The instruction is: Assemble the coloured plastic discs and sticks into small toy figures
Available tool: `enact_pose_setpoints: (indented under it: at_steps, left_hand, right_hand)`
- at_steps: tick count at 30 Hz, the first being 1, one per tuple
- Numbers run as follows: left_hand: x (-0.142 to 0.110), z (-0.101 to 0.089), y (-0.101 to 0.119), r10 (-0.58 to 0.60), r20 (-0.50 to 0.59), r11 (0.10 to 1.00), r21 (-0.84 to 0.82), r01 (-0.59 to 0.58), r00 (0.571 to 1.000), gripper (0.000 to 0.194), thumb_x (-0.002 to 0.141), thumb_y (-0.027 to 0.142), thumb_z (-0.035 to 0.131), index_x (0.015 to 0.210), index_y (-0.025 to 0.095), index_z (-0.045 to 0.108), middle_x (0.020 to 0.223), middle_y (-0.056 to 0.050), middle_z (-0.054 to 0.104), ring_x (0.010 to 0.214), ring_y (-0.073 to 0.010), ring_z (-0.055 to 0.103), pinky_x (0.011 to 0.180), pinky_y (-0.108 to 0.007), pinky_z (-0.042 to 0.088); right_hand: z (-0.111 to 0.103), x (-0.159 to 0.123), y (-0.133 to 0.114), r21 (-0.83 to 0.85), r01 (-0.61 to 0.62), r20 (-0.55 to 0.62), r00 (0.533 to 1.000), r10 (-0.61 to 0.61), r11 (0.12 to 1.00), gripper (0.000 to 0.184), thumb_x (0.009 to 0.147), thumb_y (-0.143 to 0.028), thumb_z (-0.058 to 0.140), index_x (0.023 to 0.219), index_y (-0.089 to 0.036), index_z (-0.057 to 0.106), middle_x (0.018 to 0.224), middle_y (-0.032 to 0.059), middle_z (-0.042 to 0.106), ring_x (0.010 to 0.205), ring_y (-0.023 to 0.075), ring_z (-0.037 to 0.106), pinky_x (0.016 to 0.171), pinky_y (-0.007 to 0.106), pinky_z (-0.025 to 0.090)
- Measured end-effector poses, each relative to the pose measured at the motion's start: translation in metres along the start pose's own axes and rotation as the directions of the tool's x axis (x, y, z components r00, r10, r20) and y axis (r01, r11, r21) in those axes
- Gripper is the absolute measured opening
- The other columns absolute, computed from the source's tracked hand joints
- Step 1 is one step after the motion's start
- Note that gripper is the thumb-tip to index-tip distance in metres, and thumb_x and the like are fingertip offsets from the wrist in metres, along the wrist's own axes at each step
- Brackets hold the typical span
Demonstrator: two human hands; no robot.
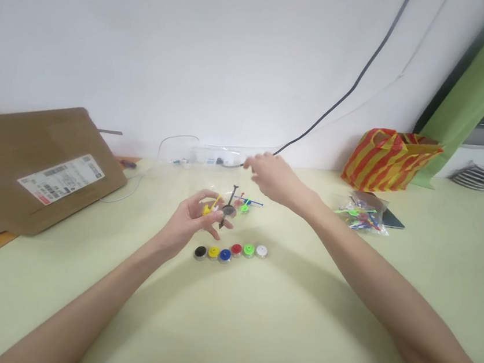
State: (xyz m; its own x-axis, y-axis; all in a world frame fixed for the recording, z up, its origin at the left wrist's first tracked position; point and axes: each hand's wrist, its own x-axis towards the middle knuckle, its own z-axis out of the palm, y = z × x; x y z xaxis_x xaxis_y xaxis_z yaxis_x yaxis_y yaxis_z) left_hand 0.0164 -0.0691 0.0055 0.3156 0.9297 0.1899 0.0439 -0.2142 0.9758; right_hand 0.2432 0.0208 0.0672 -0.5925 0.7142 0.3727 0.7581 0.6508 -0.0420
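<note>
Gripped in the left hand (194, 214), between thumb and fingers, are a yellow plastic piece (212, 206) and a black plastic piece (228, 210) with a long thin arm. Raised over the far side, the right hand (271, 176) has its fingers bent and blurred; whether it holds anything I cannot tell. Both are above a pale yellow-green table (225, 331) against a white wall (195, 54). On the left leans a big cardboard package (51, 165) with a white label (61, 178). At the far right, a red-and-yellow striped bag (388, 162) stands beside a green curtain (475, 86). Nearer lies a clear bag (363, 214) of coloured parts, partly over a dark flat object (394, 220). Just beyond the left hand are loose blue, green and red pieces (245, 208). Smallest, six round discs (225, 255) line up on the near side: black, yellow, blue, red, green, white.
</note>
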Motion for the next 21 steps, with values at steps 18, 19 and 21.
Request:
enact_pose_setpoints:
  at_steps: [18, 19, 21]
  left_hand:
    - [0.000, -0.001, -0.004, -0.009, 0.011, 1.000, 0.023, 0.008, 1.000, 0.045, 0.088, 0.042, 0.078, 0.126, 0.022, 0.065, 0.137, -0.014, 0.065, 0.111, -0.0320, 0.072, 0.071, -0.033, 0.064]
    - [0.001, -0.002, -0.004, -0.008, 0.011, 1.000, 0.021, 0.007, 1.000, 0.043, 0.087, 0.042, 0.078, 0.124, 0.022, 0.066, 0.137, -0.014, 0.066, 0.109, -0.0316, 0.072, 0.070, -0.033, 0.064]
    - [0.001, -0.002, -0.005, -0.010, 0.012, 1.000, 0.026, 0.009, 1.000, 0.040, 0.087, 0.041, 0.078, 0.121, 0.022, 0.067, 0.134, -0.013, 0.068, 0.106, -0.0306, 0.073, 0.069, -0.032, 0.063]
  right_hand:
    - [0.051, 0.004, 0.022, -0.134, -0.136, 0.464, 0.867, 0.183, 0.982, 0.028, 0.088, -0.015, 0.057, 0.110, -0.012, 0.075, 0.113, 0.0206, 0.074, 0.099, 0.0281, 0.072, 0.070, 0.030, 0.049]
    - [0.050, 0.003, 0.023, -0.132, -0.141, 0.461, 0.868, 0.186, 0.981, 0.028, 0.087, -0.016, 0.058, 0.109, -0.011, 0.075, 0.111, 0.0206, 0.075, 0.097, 0.0279, 0.072, 0.070, 0.030, 0.048]
    - [0.046, 0.003, 0.025, -0.121, -0.151, 0.449, 0.873, 0.189, 0.981, 0.026, 0.085, -0.017, 0.061, 0.105, -0.011, 0.076, 0.107, 0.0196, 0.076, 0.092, 0.0268, 0.072, 0.067, 0.029, 0.046]
